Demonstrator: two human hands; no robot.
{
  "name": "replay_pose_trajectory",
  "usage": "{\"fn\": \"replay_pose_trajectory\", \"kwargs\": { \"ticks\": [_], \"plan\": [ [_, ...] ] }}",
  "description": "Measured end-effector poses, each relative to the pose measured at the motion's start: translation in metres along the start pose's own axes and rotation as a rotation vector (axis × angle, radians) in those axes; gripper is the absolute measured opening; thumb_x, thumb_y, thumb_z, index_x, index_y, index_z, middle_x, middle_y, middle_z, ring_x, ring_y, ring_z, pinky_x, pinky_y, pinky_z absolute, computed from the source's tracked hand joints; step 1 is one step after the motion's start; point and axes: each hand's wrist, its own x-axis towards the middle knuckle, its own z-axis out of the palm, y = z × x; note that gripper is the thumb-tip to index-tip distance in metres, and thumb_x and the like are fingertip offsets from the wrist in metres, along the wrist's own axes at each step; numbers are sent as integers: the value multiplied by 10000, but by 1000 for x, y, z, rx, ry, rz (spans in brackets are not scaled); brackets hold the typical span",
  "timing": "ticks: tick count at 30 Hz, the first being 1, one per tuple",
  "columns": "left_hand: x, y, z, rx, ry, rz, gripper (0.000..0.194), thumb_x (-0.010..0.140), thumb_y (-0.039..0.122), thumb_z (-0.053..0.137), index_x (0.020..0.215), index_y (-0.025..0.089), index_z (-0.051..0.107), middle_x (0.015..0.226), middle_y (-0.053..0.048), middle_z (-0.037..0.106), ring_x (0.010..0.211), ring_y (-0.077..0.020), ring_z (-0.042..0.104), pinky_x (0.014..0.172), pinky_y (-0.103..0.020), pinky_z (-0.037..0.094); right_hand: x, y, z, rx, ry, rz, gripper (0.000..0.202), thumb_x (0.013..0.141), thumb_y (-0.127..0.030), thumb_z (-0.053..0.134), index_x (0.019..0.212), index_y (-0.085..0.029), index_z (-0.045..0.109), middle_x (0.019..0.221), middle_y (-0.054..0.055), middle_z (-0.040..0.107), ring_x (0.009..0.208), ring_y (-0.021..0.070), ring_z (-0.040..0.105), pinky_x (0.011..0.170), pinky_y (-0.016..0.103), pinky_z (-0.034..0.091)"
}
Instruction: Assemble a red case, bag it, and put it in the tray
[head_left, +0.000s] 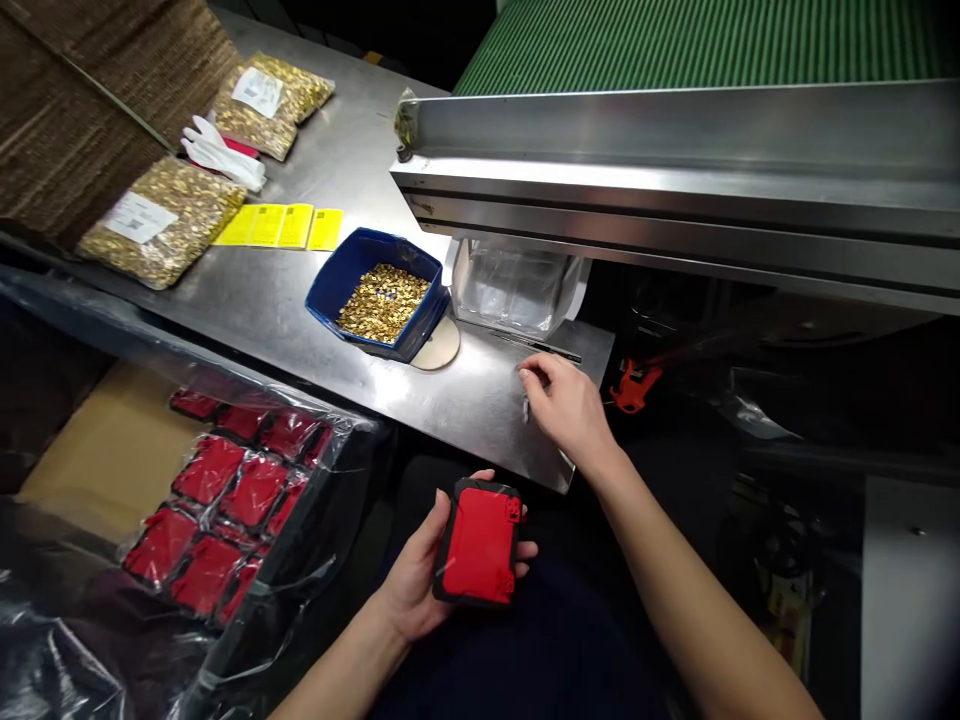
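from the head view, the left hand (424, 570) is curled around a red and black plastic case (478, 545), held just off the near edge of the metal counter (300, 310). the right hand (566, 405) has its thumb and fingertips drawn together over the counter's corner, near the tweezers (551, 348); i can't tell what it pinches. a blue bin (322, 295) holds small brass-coloured parts (384, 303).

White gloves (223, 155) lie near a row of yellow labels (279, 227); a green ribbed conveyor belt (705, 42) extends behind a metal rail (675, 140).
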Motion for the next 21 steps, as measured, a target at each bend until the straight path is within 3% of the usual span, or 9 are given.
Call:
{"fn": "replay_pose_trajectory", "kwargs": {
  "ticks": [4, 7, 10, 14, 17, 21],
  "plan": [
    [-3, 0, -3, -15, 38, 23, 729, 974, 637, 556, 1538, 231, 339, 1376, -224, 662, 1250, -489, 643, 1141, -628, 347, 22, -26, 27, -66, -113, -187, 246, 1018, -211, 515, 1209, -238, 667, 1239, 62, 703, 1098, 258, 646, 918, 377, 513],
    [-6, 0, -4, -12, 57, 35, 675, 986, 612, 553, 1501, 205, 397, 1353, -222, 679, 1254, -465, 649, 1163, -598, 334, 43, -40, 45, -134, -194, -334, 439, 967, -85, 503, 1362, -250, 599, 1411, 67, 632, 1236, 279, 566, 995, 419, 479],
    [-11, -1, -7, 0, 48, 44, 650, 999, 611, 529, 1492, 200, 424, 1351, -226, 683, 1242, -443, 664, 1150, -582, 356, 58, -44, 55, -215, -258, -436, 575, 922, 6, 471, 1433, -244, 552, 1419, 90, 615, 1269, 299, 520, 1010, 450, 453],
    [-15, -1, -12, -5, 17, 47, 617, 1009, 608, 506, 1474, 207, 447, 1360, -220, 681, 1228, -436, 675, 1114, -586, 395, 63, -39, 57, -311, -312, -496, 384, 979, -108, 516, 1329, -225, 625, 1259, 146, 642, 1143, 332, 548, 948, 471, 452],
    [-14, -1, -15, -12, 10, 23, 609, 1015, 605, 490, 1474, 209, 426, 1366, -238, 674, 1222, -432, 680, 1097, -581, 407, 61, -38, 52, -340, -341, -522, 223, 950, -185, 619, 1165, -197, 678, 1223, 162, 638, 1138, 343, 548, 953, 469, 441],
    [-12, 0, -17, 17, 19, -3, 618, 1022, 565, 489, 1496, 180, 392, 1354, -268, 673, 1182, -429, 701, 1070, -578, 428, 52, -46, 38, -308, -354, -535, 339, 826, -266, 761, 1129, -160, 652, 1271, 182, 637, 1200, 361, 542, 1036, 460, 399]
  ]
}}
